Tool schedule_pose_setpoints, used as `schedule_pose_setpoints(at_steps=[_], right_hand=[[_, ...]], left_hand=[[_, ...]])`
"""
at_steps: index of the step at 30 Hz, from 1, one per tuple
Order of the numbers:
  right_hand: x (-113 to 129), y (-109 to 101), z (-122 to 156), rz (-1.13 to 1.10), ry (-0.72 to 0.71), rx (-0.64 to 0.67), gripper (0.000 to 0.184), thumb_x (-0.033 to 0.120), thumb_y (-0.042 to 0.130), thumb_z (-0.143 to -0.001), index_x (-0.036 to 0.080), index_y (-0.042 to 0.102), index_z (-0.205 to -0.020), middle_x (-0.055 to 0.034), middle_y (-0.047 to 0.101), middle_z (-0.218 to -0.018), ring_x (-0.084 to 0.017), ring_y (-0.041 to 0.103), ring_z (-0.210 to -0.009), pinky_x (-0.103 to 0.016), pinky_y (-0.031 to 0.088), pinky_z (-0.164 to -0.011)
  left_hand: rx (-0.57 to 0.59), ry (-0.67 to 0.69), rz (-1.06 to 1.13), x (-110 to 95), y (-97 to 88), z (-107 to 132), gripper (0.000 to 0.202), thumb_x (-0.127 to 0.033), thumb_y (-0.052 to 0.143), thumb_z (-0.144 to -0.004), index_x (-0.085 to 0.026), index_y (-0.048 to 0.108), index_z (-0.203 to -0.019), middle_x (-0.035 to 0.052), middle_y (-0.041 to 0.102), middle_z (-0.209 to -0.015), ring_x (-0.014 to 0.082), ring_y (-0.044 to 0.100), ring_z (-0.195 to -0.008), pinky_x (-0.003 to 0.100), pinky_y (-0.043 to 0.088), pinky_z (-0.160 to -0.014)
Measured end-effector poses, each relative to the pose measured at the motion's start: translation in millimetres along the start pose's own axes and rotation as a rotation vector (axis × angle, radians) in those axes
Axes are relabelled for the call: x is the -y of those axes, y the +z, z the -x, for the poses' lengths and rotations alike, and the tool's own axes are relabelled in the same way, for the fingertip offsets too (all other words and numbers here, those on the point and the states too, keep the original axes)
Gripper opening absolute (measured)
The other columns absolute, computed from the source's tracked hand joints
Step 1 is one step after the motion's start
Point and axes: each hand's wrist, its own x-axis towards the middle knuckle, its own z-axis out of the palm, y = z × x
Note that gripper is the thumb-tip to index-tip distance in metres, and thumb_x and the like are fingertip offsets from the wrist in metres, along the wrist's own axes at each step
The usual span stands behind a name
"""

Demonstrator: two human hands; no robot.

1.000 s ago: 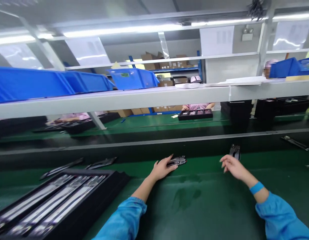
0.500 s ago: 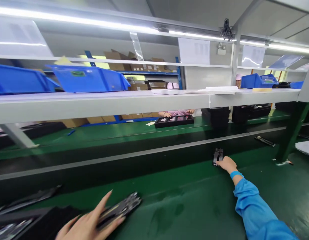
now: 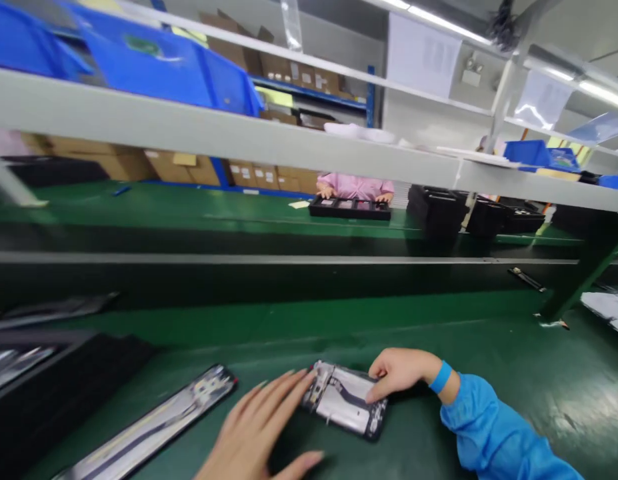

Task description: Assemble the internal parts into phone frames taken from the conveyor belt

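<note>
In the head view a phone chassis [image 3: 351, 403], its inner side with a black flex cable facing up, is at the lower middle, slightly tilted over the green bench. My right hand [image 3: 401, 375], in a blue sleeve and wristband, pinches its right edge between thumb and curled fingers. My left hand [image 3: 269, 423] is open, fingers stretched and thumb apart, with the fingertips at the chassis's left end; whether they press on it I cannot tell. A second phone chassis [image 3: 159, 423] lies on the bench left of my left hand.
A black tray [image 3: 89, 380] holding phone parts stands at the left. Further right lies a thin dark part [image 3: 526, 279] near a green post [image 3: 579, 267]. A grey shelf beam [image 3: 289, 150] carrying blue bins [image 3: 153, 57] crosses above. Opposite, a person in pink handles a black tray [image 3: 349, 210].
My right hand has brought the phone chassis from further back on the right to the near middle. My left hand has let go of the other chassis and moved right.
</note>
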Motion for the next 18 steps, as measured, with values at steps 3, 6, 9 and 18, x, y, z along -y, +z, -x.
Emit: schedule_pose_setpoints(at_steps=[3,6,9,18], right_hand=[[12.4,23.6,27.2,0.159,-0.062,-0.117,0.024,0.033,0.087,-0.073,0.019,0.072,-0.085,0.0094,0.049,-0.056,-0.009,0.041,-0.053,-0.022,0.026,-0.052],[14.9,26.2,59.9,0.262,0.068,-0.368,0.019,0.038,0.075,-0.087,0.02,0.071,-0.092,0.0059,0.053,-0.06,-0.012,0.046,-0.056,-0.024,0.026,-0.054],[17.6,34.9,83.6,0.318,0.151,-0.308,0.025,0.042,0.069,-0.09,0.021,0.069,-0.076,0.0036,0.055,-0.059,-0.013,0.049,-0.057,-0.025,0.026,-0.054],[36.1,71.9,88.9,0.42,0.229,-0.202,0.021,0.035,0.08,-0.081,0.021,0.065,-0.08,0.0026,0.063,-0.067,-0.015,0.053,-0.063,-0.026,0.023,-0.058]], left_hand=[[0.13,0.026,0.137,-44.6,-2.5,-10.0,0.077,-0.055,0.059,-0.091,-0.034,0.026,-0.158,0.0047,0.063,-0.134,0.0268,0.06,-0.119,0.044,0.04,-0.109],[0.25,-0.065,0.234,-61.4,-10.0,-5.9,0.073,-0.054,0.059,-0.093,-0.025,0.035,-0.155,0.0086,0.064,-0.125,0.0273,0.057,-0.115,0.049,0.034,-0.11],[0.315,-0.145,0.306,-69.2,-20.4,-6.7,0.077,-0.061,0.064,-0.087,-0.021,0.043,-0.149,0.0094,0.063,-0.118,0.0282,0.055,-0.109,0.048,0.037,-0.103],[0.367,-0.143,0.545,-88.7,5.2,-55.3,0.02,-0.033,0.057,-0.099,-0.022,0.073,-0.097,0.0017,0.065,-0.085,0.0185,0.056,-0.086,0.035,0.031,-0.078]])
